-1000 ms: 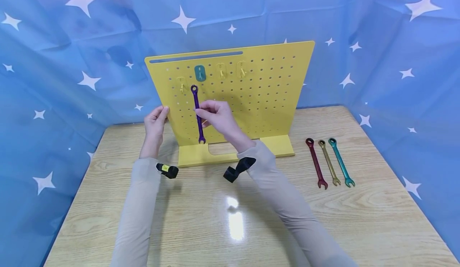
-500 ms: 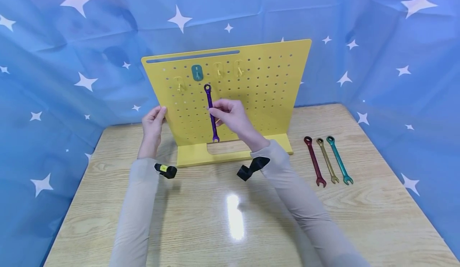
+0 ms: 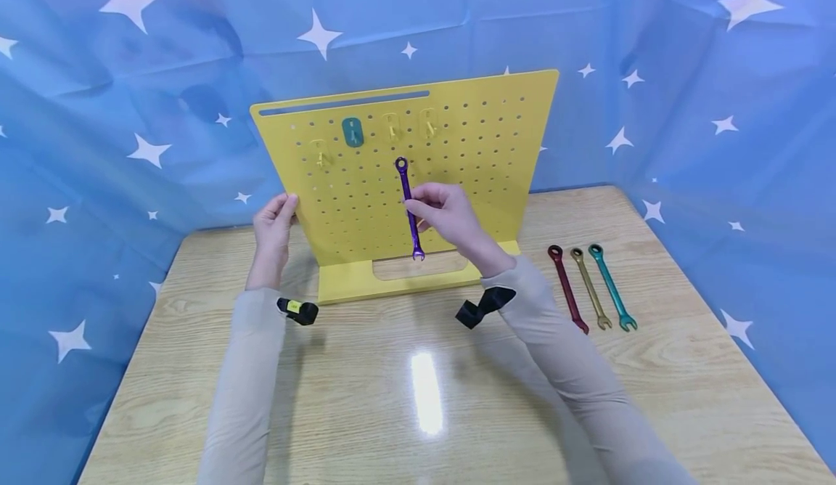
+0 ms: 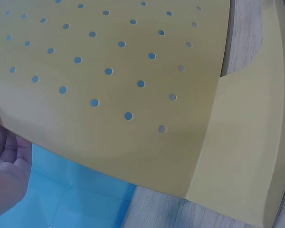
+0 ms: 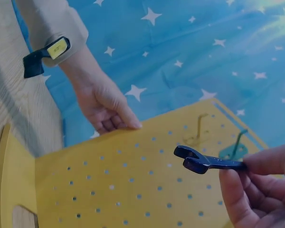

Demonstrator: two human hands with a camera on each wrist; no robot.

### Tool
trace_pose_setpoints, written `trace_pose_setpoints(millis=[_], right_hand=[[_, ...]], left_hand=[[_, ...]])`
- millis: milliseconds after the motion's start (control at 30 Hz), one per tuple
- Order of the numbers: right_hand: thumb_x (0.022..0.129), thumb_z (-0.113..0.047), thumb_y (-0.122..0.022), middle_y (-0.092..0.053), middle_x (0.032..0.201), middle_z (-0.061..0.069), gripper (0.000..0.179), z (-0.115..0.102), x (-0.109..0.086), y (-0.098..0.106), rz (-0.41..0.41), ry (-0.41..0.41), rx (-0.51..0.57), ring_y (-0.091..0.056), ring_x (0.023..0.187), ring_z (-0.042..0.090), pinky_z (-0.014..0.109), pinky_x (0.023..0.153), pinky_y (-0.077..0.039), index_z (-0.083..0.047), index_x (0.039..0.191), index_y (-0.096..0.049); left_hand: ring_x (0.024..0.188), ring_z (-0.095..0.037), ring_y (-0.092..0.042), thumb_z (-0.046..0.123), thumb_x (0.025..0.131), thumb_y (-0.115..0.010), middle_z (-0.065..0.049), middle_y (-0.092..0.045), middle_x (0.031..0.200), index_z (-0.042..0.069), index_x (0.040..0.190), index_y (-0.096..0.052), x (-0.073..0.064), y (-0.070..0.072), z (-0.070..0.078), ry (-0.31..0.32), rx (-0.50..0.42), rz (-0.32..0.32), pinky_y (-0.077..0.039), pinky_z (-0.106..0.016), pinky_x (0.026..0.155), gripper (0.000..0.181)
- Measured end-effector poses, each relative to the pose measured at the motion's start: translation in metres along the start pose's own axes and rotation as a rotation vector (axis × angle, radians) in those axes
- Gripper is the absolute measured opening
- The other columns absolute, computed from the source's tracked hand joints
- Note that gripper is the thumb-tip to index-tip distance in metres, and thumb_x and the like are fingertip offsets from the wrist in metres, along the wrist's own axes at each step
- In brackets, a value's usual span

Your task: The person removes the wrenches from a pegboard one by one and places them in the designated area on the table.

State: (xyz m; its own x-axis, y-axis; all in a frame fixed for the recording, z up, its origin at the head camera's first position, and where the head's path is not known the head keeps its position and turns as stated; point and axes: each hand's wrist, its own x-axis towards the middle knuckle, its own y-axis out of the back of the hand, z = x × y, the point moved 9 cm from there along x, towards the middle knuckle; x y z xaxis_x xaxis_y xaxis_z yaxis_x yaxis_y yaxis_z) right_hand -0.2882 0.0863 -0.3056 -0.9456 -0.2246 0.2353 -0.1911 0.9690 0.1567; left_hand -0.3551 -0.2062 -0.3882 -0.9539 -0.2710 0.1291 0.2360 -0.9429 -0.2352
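A purple combination wrench (image 3: 414, 234) is pinched mid-shaft by my right hand (image 3: 453, 220). It stands nearly upright in front of the yellow pegboard (image 3: 366, 216), ring end up, below the hooks. In the right wrist view its open jaw end (image 5: 195, 160) points left, away from the fingers. My left hand (image 3: 273, 234) grips the pegboard's left edge, thumb in front and other fingers partly hidden behind. On the board are a teal hook (image 3: 353, 133) and three yellow ones, including the lowest yellow hook (image 3: 321, 155) at the left.
Right of the pegboard, a red wrench (image 3: 567, 285), a gold wrench (image 3: 591, 289) and a teal wrench (image 3: 612, 285) lie side by side on the wooden table (image 3: 366, 383). A blue star-patterned cloth (image 3: 653, 129) hangs behind.
My right hand has carried the purple wrench rightward across the front of the pegboard, away from the left hooks. The left hand keeps its grip on the board's edge.
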Motion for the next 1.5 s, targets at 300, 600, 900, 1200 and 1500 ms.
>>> trace_pose_setpoints(millis=[300, 600, 900, 1200, 1500], right_hand=[[0.091, -0.003, -0.06, -0.064, 0.079, 0.012, 0.017, 0.014, -0.011, 0.019, 0.021, -0.033, -0.034, -0.058, 0.064, 0.01, 0.027, 0.059, -0.054, 0.011, 0.099, -0.063], [0.092, -0.004, -0.059, -0.063, 0.083, 0.018, 0.016, 0.026, -0.025, 0.04, 0.048, -0.049, -0.07, -0.058, 0.065, 0.01, 0.032, 0.06, -0.055, 0.01, 0.099, -0.063], [0.092, -0.006, -0.059, -0.065, 0.085, 0.016, 0.018, 0.035, -0.037, 0.064, 0.082, -0.072, -0.103, -0.059, 0.068, 0.009, 0.029, 0.061, -0.055, 0.009, 0.1, -0.063], [0.093, -0.008, -0.058, -0.063, 0.081, 0.004, 0.02, 0.043, -0.052, 0.092, 0.126, -0.118, -0.128, -0.058, 0.07, 0.008, 0.028, 0.063, -0.054, 0.01, 0.101, -0.06], [0.094, -0.013, -0.057, -0.061, 0.08, -0.004, 0.019, 0.049, -0.069, 0.122, 0.196, -0.141, -0.161, -0.057, 0.07, 0.007, 0.023, 0.062, -0.053, 0.005, 0.1, -0.061]], left_hand=[[0.071, -0.008, -0.059, 0.012, 0.089, -0.064, 0.007, -0.068, 0.077, 0.021, 0.078, -0.071, 0.0, 0.001, 0.002, -0.002, -0.015, -0.006, -0.047, -0.022, 0.071, 0.016], [0.07, -0.007, -0.059, 0.011, 0.089, -0.064, 0.007, -0.068, 0.076, 0.021, 0.077, -0.071, -0.001, 0.001, 0.002, 0.003, -0.021, -0.005, -0.047, -0.021, 0.069, 0.017], [0.069, -0.008, -0.058, 0.011, 0.089, -0.064, 0.007, -0.067, 0.074, 0.02, 0.076, -0.071, -0.002, 0.0, 0.001, -0.002, -0.029, -0.01, -0.047, -0.02, 0.067, 0.017], [0.067, -0.008, -0.058, 0.01, 0.09, -0.063, 0.007, -0.067, 0.074, 0.02, 0.077, -0.071, -0.002, -0.002, 0.002, -0.022, -0.022, -0.021, -0.047, -0.019, 0.066, 0.018], [0.07, -0.008, -0.058, 0.011, 0.09, -0.063, 0.006, -0.067, 0.076, 0.019, 0.078, -0.071, -0.002, -0.001, 0.003, -0.03, -0.016, -0.02, -0.047, -0.019, 0.066, 0.017]])
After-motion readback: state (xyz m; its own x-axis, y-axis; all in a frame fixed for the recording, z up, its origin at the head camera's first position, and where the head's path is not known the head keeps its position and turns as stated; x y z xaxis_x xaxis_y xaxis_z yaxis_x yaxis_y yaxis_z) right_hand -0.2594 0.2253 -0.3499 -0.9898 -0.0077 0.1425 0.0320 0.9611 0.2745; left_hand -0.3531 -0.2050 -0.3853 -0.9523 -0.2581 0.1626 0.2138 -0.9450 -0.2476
